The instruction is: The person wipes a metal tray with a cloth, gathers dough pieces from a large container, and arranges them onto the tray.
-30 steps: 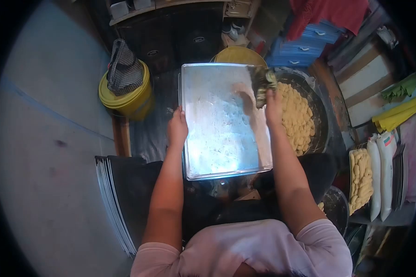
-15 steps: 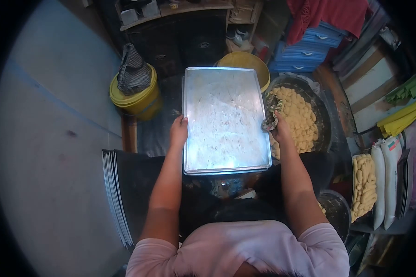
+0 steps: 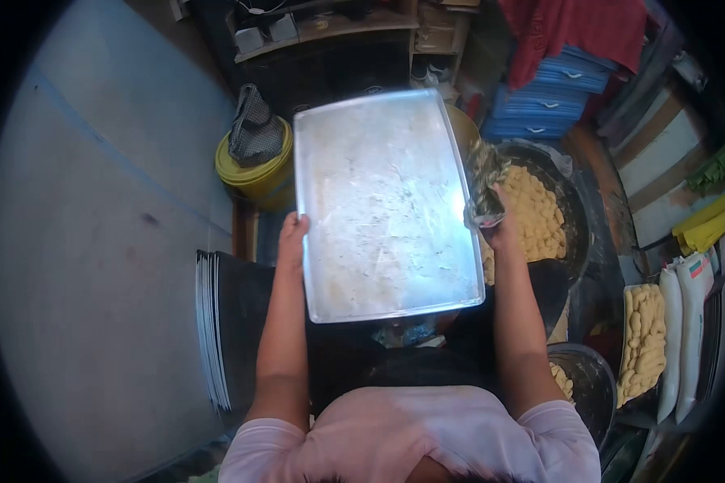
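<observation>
A rectangular silver baking tray [image 3: 387, 209] is held up in front of me, slightly tilted, its surface scratched and smudged. My left hand [image 3: 292, 237] grips its left edge, thumb at the rim. At the opposite edge, my right hand [image 3: 501, 221] is closed round a crumpled patterned cloth [image 3: 489, 173] and against the tray's side; its fingers are partly hidden. Just beyond that hand is a wide dark basin [image 3: 576, 197] with many pale yellow dough pieces [image 3: 536, 213] in it.
On the left stand a lidded yellow bucket [image 3: 254, 173] with a mesh bag [image 3: 255, 129] on top and a stack of upright trays [image 3: 211, 330]. To the right are a dough-filled tray [image 3: 643, 346], white sacks [image 3: 693, 322], another dark basin [image 3: 588, 378] and blue drawers [image 3: 552, 92].
The tray has come up closer to me and turned slightly, its far end swinging left. Both hands moved with it, and the lower tray edge seen beneath it earlier no longer shows.
</observation>
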### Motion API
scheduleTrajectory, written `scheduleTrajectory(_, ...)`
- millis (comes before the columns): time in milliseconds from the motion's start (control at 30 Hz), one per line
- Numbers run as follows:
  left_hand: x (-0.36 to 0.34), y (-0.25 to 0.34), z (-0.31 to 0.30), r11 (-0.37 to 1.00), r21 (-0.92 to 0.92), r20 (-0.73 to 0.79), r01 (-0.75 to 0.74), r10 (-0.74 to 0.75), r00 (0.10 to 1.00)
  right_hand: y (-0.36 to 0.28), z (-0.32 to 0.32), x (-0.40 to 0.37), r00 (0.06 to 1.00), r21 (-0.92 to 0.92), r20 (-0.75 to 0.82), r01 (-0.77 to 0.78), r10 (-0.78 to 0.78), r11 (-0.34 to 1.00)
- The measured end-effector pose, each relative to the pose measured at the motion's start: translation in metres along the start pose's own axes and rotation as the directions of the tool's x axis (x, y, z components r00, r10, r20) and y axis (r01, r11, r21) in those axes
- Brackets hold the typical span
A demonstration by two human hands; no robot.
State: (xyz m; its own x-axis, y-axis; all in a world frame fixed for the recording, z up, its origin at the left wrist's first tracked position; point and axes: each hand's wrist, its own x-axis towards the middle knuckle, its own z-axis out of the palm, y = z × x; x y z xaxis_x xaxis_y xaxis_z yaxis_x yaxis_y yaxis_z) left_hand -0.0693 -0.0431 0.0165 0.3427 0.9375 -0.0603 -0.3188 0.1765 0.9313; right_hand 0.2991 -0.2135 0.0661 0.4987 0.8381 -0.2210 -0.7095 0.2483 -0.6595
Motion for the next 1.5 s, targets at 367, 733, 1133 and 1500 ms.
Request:
scheduleTrajectory(367, -0.103, 0.099, -0.135, 0.985, -0.024, -0.258, 0.169, -0.169, 0.951, 0.058, 0.16, -0.094, 0.743, -0.781, 0.508, 0.184, 0.436, 0.596)
scheduleTrajectory(733, -0.132, 0.051, -0.159, 0.683, -0.658, 0.502, 0.317, 0.085, 0.86, 0.133, 0.185, -0.142, 0.365, -0.372, 0.921, 0.722, 0.136, 0.584)
scheduleTrajectory(1133, -0.098, 0.068, -0.075, 0.729, -0.598, 0.598, 0.334, 0.127, 0.791, 0.12, 0.294, -0.129, 0.893, -0.803, 0.43, 0.446, -0.134, 0.396)
scheduleTrajectory(1500, -0.137, 0.052, -0.073, 0.629, -0.717, 0.465, 0.301, 0.111, 0.878, 0.131, 0.3, -0.146, 0.531, -0.127, 0.784, 0.645, -0.322, 0.753)
